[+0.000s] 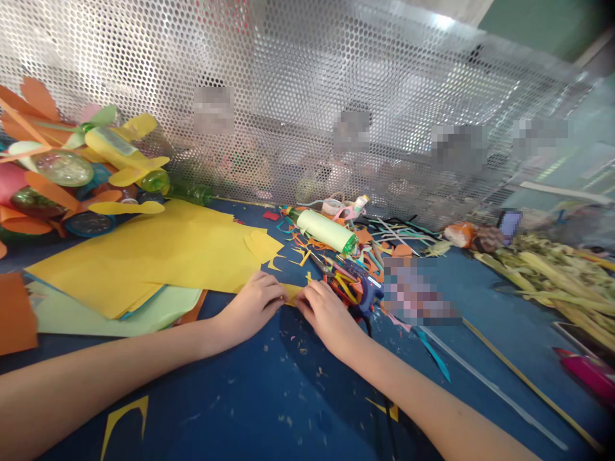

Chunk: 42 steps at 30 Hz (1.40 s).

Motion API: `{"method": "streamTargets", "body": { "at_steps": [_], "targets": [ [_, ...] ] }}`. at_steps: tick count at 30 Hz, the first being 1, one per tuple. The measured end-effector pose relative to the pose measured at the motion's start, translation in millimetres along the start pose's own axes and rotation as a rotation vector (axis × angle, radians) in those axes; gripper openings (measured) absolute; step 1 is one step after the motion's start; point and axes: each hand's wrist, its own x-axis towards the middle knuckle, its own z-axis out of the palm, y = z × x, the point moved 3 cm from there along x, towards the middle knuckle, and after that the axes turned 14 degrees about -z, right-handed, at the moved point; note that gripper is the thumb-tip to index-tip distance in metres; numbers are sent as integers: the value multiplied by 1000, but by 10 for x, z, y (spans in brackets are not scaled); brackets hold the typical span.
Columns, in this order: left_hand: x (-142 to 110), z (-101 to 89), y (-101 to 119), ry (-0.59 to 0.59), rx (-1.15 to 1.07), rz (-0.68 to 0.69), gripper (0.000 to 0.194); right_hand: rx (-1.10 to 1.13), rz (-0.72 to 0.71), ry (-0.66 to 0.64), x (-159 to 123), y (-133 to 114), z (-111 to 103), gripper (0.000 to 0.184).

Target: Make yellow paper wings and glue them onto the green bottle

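My left hand [252, 306] and my right hand [327, 310] meet on the blue table [269, 397], fingers curled and pinching a small piece of yellow paper [291, 292] between them. The piece lies at the near edge of a stack of yellow paper sheets [173, 253]. Just right of my right hand lie a blue glue gun [368, 291] and a heap of coloured paper scraps [343, 266]. A plastic bottle wrapped in light green paper [325, 230] lies on its side behind the scraps.
Paper-and-bottle flower crafts [77, 160] pile up at the far left. Orange paper [16, 314] and light green sheets [120, 314] lie at the left. A perforated metal screen [307, 96] walls the back. Dried husk strips [552, 275] fill the right; a pink object [589, 371] sits at the right edge.
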Motion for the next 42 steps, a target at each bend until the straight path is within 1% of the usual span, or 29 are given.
{"method": "streamTargets", "body": {
  "at_steps": [5,8,11,14,19,24,32,38,42],
  "targets": [
    [0,13,2,-4,6,-19,12,70,-19,18,-6,16,-47,10],
    [-3,12,3,6,4,-27,13,75,-14,19,-10,32,-48,10],
    [-5,6,4,24,-3,-17,9,64,-21,26,-11,44,-31,9],
    [-1,1,5,18,-21,-15,5,53,-33,32,-12,48,-13,9],
    [11,-13,15,-2,-41,-42,6,40,-46,35,-7,40,-3,10],
    [12,-15,15,23,-29,-75,8,46,-33,14,2,39,-11,10],
    [-3,-32,19,65,-51,-57,8,74,-33,15,0,46,-26,9],
    [-1,-20,20,53,-25,-84,10,53,-29,10,-7,46,-14,10],
    [15,-17,21,50,-44,-84,7,53,-25,20,-6,39,-20,10]
  ]
}}
